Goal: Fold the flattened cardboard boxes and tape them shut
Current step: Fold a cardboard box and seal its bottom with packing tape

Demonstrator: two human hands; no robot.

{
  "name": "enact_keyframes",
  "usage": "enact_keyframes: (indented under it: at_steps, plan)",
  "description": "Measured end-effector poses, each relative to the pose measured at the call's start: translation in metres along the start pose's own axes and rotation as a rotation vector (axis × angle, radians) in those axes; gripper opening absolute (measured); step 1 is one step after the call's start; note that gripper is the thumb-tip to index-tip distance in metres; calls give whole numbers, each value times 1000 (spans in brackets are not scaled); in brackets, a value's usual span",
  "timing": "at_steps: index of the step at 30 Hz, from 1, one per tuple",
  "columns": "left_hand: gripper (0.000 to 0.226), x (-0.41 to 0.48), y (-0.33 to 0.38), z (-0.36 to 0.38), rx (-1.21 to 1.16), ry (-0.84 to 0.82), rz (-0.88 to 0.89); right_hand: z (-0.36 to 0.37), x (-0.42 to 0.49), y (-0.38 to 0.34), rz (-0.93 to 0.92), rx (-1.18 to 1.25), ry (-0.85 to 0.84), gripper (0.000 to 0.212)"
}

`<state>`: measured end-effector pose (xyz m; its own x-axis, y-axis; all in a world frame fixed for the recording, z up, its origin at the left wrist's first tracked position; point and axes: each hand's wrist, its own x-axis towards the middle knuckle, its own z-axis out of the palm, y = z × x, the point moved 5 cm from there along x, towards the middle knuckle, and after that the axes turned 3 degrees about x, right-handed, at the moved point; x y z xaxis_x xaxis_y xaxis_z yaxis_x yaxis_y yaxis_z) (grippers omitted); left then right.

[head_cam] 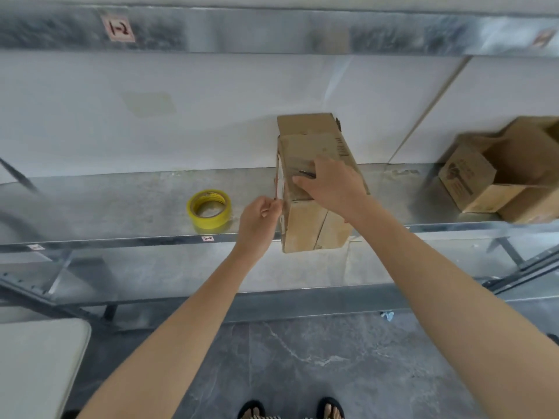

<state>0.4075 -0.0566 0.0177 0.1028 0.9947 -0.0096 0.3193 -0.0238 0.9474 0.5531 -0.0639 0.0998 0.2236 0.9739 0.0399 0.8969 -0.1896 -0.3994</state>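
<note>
Taping step: box [311, 228] sitting on shelf [121, 201] | left hand [257, 219] pinching tape strip [280, 189] at box's 9 o'clock edge | right hand [328, 184] pressing flat on top | roll [209, 208] lying at 9 o'clock | next probably needing strip smoothed down.

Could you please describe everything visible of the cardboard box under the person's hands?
The cardboard box is brown, folded into shape, lying lengthwise on the metal shelf with its near end overhanging the front edge. Dark print runs along its right side. The right hand presses flat on top; the left hand pinches a thin strip, seemingly tape, at its left edge.
</note>
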Motion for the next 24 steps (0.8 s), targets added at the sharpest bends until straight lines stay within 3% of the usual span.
enact_keyframes:
  at_steps: [6, 11, 13, 18, 21, 24]
  plan:
    - [19, -7, -1, 19, -17, 123, -39, -15, -3, 40, -75, -136, 128, 48]
    - [9, -4, 1, 19, -8, 168, -20, -12, 4, 43, -115, -79, 136, 37]
    - [21, -3, -4, 19, 14, 168, -56, -14, 6, 44, -143, -55, 133, 34]
    - [26, -7, 28, 17, -71, 368, 94, -22, 12, 59, -179, 334, 191, 27]
    - [34, -2, 55, 30, 69, 275, 171, -28, 20, 81, -139, 569, 288, 13]
    - [38, 4, 53, 48, 313, 159, 291, -23, 29, 114, -33, 616, 330, 21]
